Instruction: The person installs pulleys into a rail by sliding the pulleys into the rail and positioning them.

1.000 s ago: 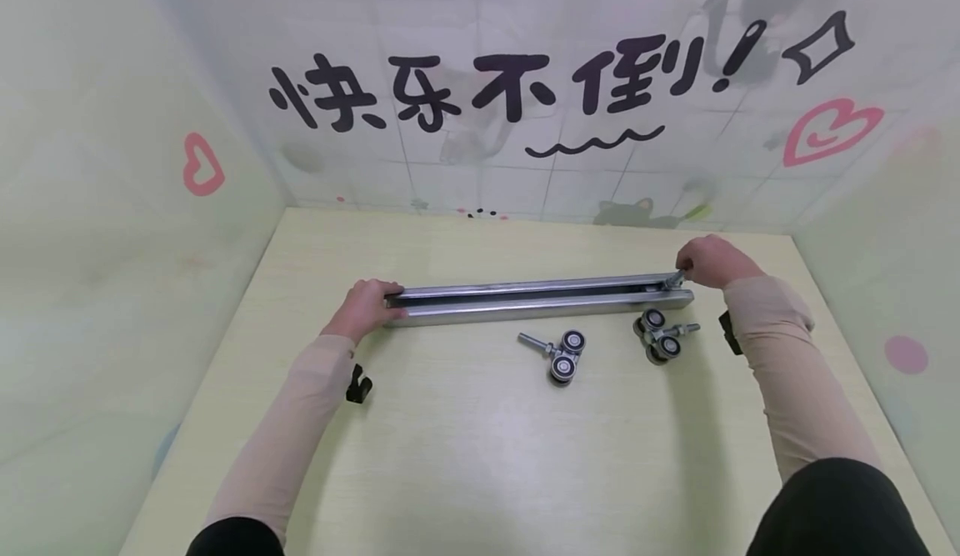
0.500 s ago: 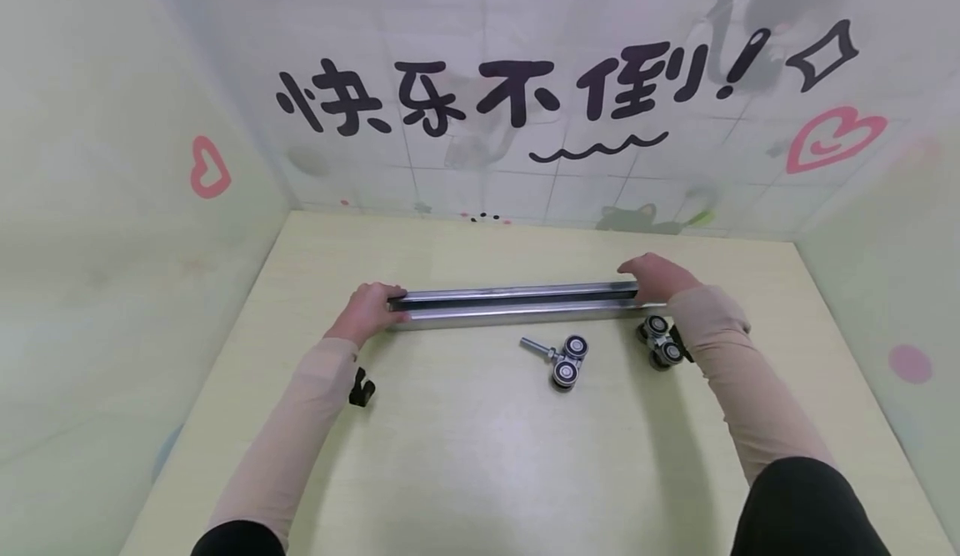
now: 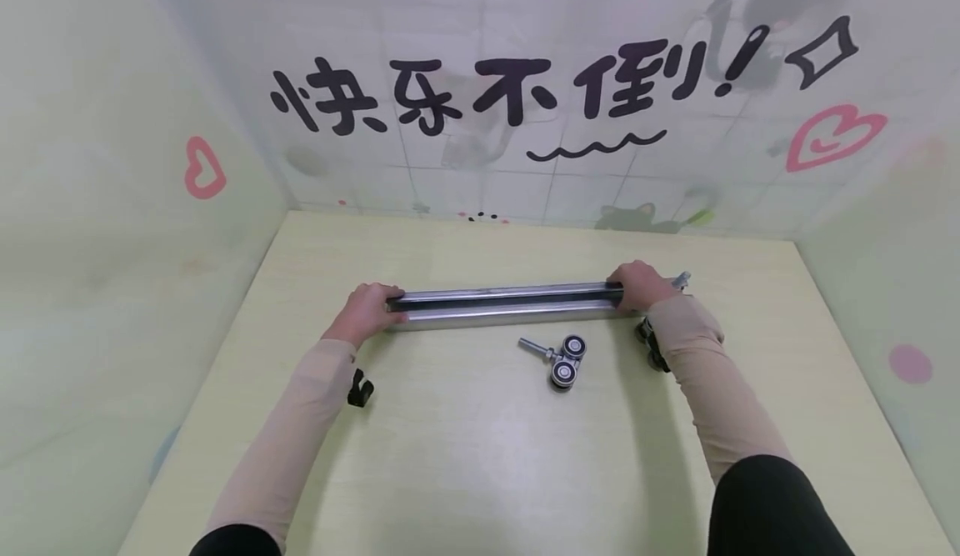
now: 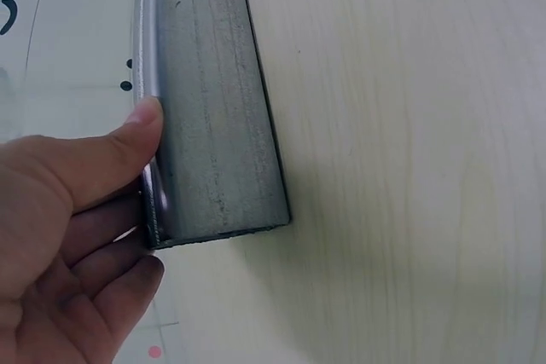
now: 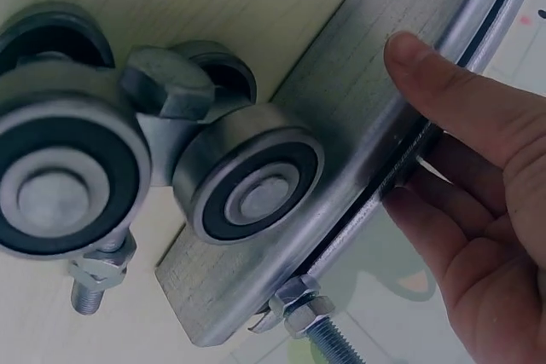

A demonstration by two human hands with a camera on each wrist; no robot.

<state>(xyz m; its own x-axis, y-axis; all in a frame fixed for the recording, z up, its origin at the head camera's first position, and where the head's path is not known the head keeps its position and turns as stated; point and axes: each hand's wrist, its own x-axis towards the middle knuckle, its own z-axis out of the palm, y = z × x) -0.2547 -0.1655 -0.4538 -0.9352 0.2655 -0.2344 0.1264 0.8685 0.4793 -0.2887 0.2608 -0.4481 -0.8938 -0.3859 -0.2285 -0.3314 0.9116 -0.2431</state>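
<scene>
Your right hand [image 3: 636, 284] has slid left along the metal rail [image 3: 510, 304] and now grasps it near its right end; your left hand [image 3: 367, 309] grips the left end. Rail lies mid-surface [image 3: 480, 456], open room nearer you. Wall writing [image 3: 480, 93] reads "快乐不倒!". One roller [image 3: 564, 359] sits just near the rail.

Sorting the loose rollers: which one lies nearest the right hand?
The roller tucked under the right wrist, beside the rail's right end. The other roller lies alone, nearer the table's middle.

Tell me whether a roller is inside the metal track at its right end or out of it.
Inside: a threaded bolt with nuts sticks out of the metal track's slot at the right end; the wheels themselves are hidden.
</scene>
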